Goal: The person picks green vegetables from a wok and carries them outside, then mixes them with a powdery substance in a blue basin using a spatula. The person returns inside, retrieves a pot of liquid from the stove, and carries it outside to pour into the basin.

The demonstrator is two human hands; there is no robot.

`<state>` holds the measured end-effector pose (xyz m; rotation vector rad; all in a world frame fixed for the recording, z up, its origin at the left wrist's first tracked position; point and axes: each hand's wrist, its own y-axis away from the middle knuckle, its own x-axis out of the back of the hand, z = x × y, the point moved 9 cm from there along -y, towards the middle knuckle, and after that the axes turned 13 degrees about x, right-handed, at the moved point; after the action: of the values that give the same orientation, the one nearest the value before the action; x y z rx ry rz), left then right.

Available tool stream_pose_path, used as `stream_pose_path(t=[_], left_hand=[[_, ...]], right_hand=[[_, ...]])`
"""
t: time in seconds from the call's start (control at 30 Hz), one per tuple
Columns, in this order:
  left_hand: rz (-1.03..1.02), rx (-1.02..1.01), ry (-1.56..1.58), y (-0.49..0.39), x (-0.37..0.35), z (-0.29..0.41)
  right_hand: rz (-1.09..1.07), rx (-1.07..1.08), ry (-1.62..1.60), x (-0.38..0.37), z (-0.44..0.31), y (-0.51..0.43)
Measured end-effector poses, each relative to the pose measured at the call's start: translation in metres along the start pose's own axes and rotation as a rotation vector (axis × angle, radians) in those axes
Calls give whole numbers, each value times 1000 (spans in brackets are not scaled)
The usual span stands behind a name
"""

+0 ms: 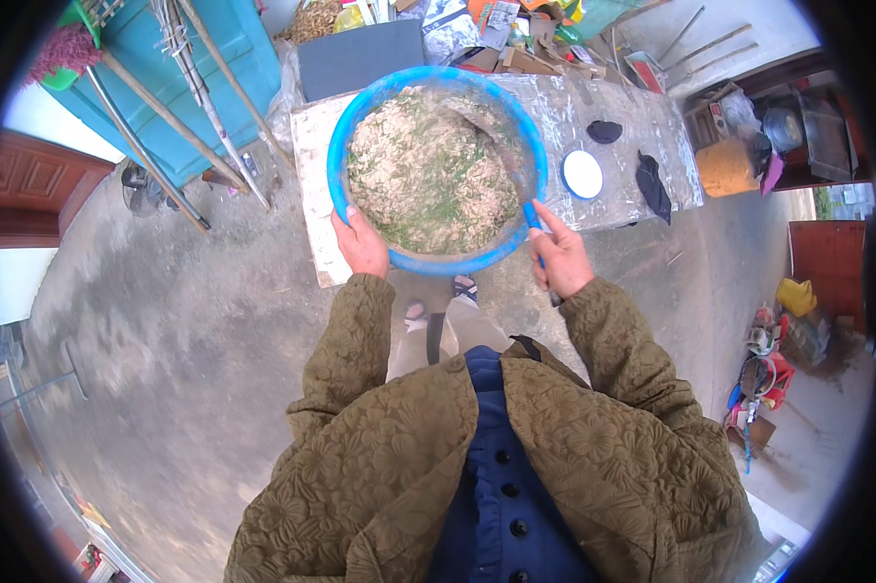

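Note:
A round blue plastic basin [342, 131] sits on the low table in front of me. It holds a crumbly beige mash mixed with chopped green leaves [431, 167]. My left hand [363, 244] grips the basin's near left rim, thumb over the edge. At the near right rim, my right hand [560, 251] is closed around the blue handle [531, 216] of a tool. The tool's long, blurred blade [498, 138] reaches into the mash along the basin's right side; its exact kind cannot be made out.
On the plastic-covered table [613, 91] lie a white disc with a blue rim [582, 175], a small black item [604, 132] and a black cloth [653, 186]. Cardboard and packaging [525, 62] are piled behind. Long poles [168, 157] lean at left against a turquoise door [238, 73].

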<state>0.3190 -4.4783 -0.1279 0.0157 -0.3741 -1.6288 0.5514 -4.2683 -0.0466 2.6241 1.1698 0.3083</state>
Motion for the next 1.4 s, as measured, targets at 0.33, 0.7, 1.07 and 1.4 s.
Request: stream_pose_path(t=[0.33,0.7,1.07,1.4], left_hand=[[-3,16,11,0,2,0],[-5,-12,6,2,2,2],[-109,89,38,-2,0,-4],[-244,421,201,23,1,-4]], right_hand=[[-171,-63,-83,-37,-2,65],[-184,238,334,-5,-19,68],[-242,217,608,-53,23,44],[-20,490,618,1,18,73]])
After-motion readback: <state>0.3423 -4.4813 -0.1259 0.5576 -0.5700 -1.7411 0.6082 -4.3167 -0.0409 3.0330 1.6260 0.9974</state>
